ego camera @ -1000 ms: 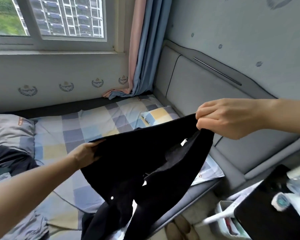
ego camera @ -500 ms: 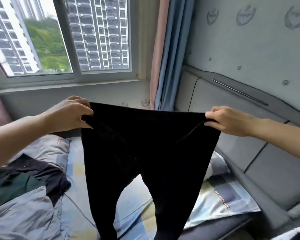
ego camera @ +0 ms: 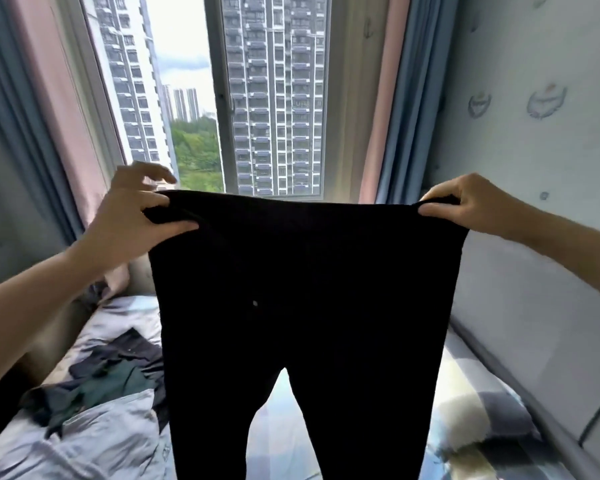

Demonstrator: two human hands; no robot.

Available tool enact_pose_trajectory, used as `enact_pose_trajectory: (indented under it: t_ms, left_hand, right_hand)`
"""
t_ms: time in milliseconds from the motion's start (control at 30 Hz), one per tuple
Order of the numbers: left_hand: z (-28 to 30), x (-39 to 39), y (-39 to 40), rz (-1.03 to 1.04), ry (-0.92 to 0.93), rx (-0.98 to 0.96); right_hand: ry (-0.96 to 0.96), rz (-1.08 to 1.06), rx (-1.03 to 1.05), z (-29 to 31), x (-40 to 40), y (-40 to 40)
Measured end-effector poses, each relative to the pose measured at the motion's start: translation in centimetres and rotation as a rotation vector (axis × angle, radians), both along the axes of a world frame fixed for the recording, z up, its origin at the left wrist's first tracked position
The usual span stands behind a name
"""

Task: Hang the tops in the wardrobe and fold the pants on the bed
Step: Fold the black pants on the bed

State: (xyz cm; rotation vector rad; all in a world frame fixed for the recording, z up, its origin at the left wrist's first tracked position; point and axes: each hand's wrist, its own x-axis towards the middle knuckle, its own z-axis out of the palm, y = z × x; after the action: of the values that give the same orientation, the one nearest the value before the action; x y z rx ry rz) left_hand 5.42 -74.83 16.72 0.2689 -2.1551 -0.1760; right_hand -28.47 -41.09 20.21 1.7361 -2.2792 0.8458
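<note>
Since half a second ago the black pants point(ego camera: 302, 306) have been lifted higher and spread wider, now hanging flat before the window point(ego camera: 222, 98) with both legs dropping toward the bed point(ego camera: 465, 410). In the head view, the left hand point(ego camera: 132, 216) pinches one waistband corner between thumb and fingers, the index finger raised free. The right hand point(ego camera: 465, 202) grips the other corner. Dark clothes point(ego camera: 111, 375) lie heaped on the bed at left.

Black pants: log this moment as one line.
black pants | spread, raised above bed | left hand, right hand grip waistband corners
</note>
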Motion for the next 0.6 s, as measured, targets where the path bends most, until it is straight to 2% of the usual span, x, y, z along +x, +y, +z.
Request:
enact_pose_trajectory:
  t_ms: [67, 133, 200, 333, 400, 467, 600]
  left_hand:
    - [2.4, 2.1, 2.0, 0.023, 0.036, 0.193]
    - [4.8, 3.9, 3.5, -0.044, 0.075, 0.458]
    - [7.1, 5.1, 4.3, -0.070, 0.149, 0.712]
    - [11.5, 5.3, 4.1, 0.028, 0.096, 0.960]
    - [12.4, 4.4, 2.8, 0.105, 0.000, 1.116]
    - [11.4, 2.7, 1.0, 0.195, -0.106, 1.168]
    - [2.3, -2.2, -4.7, 0.373, -0.170, 0.963]
  right_hand:
    - [-0.356, 0.084, -0.057, 1.8, 0.7, 0.7]
    - [-0.660, 0.184, -0.084, 3.4, 1.3, 1.2]
    - [-0.821, 0.266, -0.105, 4.8, 1.7, 1.1]
    - [-1.018, 0.414, -0.172, 6.6, 1.6, 0.0]
    - [-1.059, 0.389, -0.147, 6.8, 0.6, -1.3]
    - [-1.011, 0.271, -0.073, 6.2, -0.2, -3.2]
    - [-0.702, 0.005, 0.142, -0.8, -2.3, -9.8]
